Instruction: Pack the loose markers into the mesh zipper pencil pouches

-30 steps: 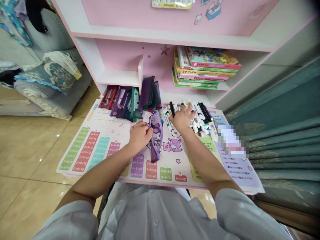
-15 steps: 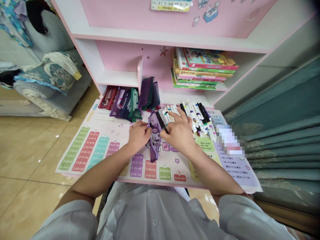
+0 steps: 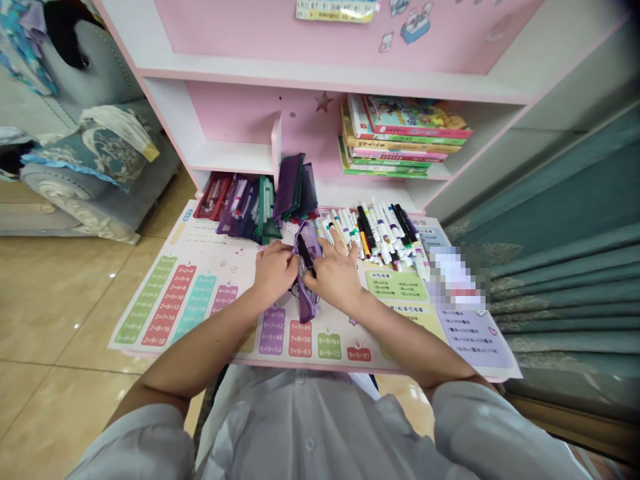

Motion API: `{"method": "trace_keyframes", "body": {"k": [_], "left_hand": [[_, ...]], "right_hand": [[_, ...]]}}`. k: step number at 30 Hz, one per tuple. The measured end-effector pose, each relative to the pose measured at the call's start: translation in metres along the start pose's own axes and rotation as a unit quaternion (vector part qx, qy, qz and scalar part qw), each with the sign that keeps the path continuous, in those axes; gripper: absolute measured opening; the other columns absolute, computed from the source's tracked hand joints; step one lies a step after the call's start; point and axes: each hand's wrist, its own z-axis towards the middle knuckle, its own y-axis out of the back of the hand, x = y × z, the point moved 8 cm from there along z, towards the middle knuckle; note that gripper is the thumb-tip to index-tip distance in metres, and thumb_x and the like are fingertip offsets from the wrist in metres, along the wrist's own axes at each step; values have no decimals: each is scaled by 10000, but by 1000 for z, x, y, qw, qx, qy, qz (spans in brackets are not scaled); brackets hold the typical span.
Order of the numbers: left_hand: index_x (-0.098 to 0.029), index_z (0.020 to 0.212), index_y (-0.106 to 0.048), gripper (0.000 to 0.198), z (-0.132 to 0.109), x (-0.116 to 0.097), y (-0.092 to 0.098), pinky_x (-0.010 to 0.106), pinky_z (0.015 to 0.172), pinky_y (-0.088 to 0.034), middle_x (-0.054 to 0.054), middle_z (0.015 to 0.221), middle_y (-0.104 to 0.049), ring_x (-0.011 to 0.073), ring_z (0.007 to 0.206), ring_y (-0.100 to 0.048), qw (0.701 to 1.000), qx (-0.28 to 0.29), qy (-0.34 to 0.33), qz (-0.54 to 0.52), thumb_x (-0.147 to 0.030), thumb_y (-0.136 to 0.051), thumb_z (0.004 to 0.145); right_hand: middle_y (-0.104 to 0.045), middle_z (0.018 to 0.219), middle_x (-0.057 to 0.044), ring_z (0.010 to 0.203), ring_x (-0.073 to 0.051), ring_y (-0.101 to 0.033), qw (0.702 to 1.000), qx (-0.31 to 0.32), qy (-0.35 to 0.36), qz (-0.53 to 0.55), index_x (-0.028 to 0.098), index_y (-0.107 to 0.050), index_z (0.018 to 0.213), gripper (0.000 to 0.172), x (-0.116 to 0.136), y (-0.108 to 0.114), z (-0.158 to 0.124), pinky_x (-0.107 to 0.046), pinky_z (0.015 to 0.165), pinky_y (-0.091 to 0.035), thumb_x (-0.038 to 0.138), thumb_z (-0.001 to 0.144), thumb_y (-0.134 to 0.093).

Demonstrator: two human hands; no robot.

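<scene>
One purple mesh pencil pouch (image 3: 307,293) lay on the multiplication mat (image 3: 165,300) near the middle of the tabletop (image 3: 320,363), a black marker (image 3: 306,260) in its mouth. Curled fingers of the left hand (image 3: 274,272) gripped the pouch's left side; the right hand (image 3: 336,277), half-closed, pressed beside it, hold unclear. Loose markers (image 3: 385,233) lay just right; mesh pouches (image 3: 245,207) stood along the rear edge.

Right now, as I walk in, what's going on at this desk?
A person's left hand is holding a purple mesh pouch on a multiplication-table desk mat. The right hand is beside it, next to a black marker at the pouch's top. Loose markers lie in a pile beyond, and other mesh pouches are bunched by the shelf.
</scene>
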Motion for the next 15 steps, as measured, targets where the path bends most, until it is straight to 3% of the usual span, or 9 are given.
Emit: {"method": "trace_keyframes", "body": {"k": [5, 10, 12, 15], "left_hand": [[-206, 720, -725, 322, 0, 0, -2, 401, 1062, -451, 52, 1083, -744, 243, 1201, -608, 1000, 8, -4, 6, -277, -491, 930], [-207, 721, -725, 310, -1, -1, 0, 408, 1025, -469, 52, 1075, -745, 248, 1184, -615, 1000, 4, 0, 10, -269, -499, 925], [-207, 719, -723, 308, -1, -2, 1, 398, 1022, -472, 48, 1080, -745, 241, 1174, -622, 1000, 2, 1, 6, -264, -501, 924], [-200, 700, -714, 330, -1, -4, 2, 401, 1014, -477, 54, 1074, -744, 242, 1160, -628, 1000, 6, 1, 10, -274, -493, 932]], "right_hand": [[-518, 1477, -184, 1481, -421, -253, 999, 47, 10, -14, 152, -788, 948, 297, 4, -18, 0, -744, 1128, -195, 314, 862, -555], [-537, 1454, -188, 1474, -426, -269, 998, 52, 17, -3, 167, -782, 862, 245, 0, -18, 3, -748, 1111, -215, 321, 845, -593], [-550, 1448, -163, 1465, -414, -292, 999, 26, 6, 26, 178, -771, 789, 234, -11, -11, 9, -732, 1104, -242, 321, 840, -592], [-577, 1425, -116, 1456, -378, -313, 995, -63, -49, 57, 199, -757, 748, 226, -43, 3, 24, -680, 1099, -283, 298, 839, -575]]}}
